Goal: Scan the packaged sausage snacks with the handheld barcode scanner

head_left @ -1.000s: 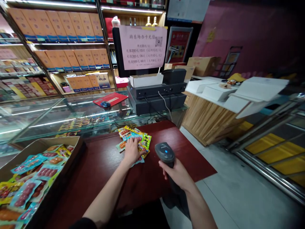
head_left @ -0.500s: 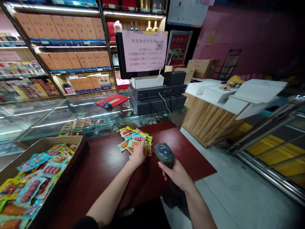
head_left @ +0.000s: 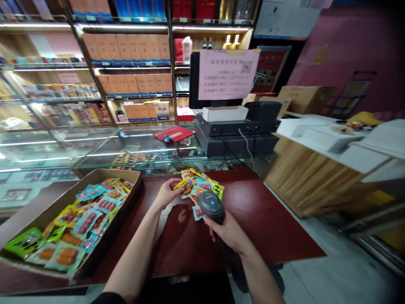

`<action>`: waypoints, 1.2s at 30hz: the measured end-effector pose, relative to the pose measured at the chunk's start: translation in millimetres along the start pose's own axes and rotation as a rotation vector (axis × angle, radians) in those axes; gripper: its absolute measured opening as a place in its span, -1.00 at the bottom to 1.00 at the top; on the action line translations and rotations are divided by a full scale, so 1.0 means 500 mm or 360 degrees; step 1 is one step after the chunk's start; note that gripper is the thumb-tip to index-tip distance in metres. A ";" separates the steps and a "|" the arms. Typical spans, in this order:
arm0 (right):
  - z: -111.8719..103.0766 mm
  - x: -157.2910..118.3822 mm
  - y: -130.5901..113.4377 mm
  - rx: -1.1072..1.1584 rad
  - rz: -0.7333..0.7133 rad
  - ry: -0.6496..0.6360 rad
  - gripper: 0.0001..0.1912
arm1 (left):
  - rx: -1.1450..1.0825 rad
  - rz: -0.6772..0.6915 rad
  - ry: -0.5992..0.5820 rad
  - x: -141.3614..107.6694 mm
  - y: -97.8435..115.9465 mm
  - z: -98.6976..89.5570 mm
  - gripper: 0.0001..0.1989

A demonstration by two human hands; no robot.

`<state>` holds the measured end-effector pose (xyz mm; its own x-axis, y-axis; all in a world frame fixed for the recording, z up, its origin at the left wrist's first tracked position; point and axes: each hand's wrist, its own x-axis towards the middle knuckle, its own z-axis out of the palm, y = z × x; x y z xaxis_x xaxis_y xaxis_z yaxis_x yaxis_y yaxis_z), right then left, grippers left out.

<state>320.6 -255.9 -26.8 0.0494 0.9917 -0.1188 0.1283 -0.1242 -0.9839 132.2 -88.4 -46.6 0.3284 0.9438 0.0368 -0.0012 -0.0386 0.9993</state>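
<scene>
My right hand (head_left: 229, 232) is wrapped round the handle of a dark barcode scanner (head_left: 210, 203), a blue light glowing on its top. The scanner's head hangs over the near edge of a pile of small snack packets (head_left: 204, 184) on the dark red table. My left hand (head_left: 169, 192), at the pile's left side, pinches a yellow snack packet (head_left: 185, 185) between thumb and fingers. Part of the pile is hidden behind the scanner.
A cardboard box (head_left: 136, 179) of similar packets stands on the table (head_left: 253, 211) to the left. Behind are a glass counter (head_left: 133, 145), a red mouse pad (head_left: 179, 133) and a monitor (head_left: 194, 80) with a pink notice. White boxes (head_left: 329, 137) lie at the right.
My view has swung left. The left hand has moved from on top of the pile to its left side, now pinching a yellow packet. The scanner has come closer over the pile.
</scene>
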 end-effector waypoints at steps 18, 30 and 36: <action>0.214 0.084 -0.064 0.0030 -0.0043 -0.0322 -0.63 | -0.0194 0.0005 0.0461 -0.086 0.025 -0.219 -0.54; 0.202 0.080 -0.065 -0.0020 -0.0070 -0.0292 -0.63 | -0.0215 0.0036 0.0412 -0.077 0.017 -0.212 -0.60; 0.200 0.080 -0.059 -0.0017 -0.0039 -0.0304 -0.62 | -0.0212 0.0056 0.0462 -0.082 0.022 -0.216 -0.59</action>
<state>219.8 -209.1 -16.0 -0.1429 0.9826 -0.1188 0.1376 -0.0991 -0.9855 16.5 -91.8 -35.9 0.0429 0.9976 0.0541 -0.1381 -0.0477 0.9893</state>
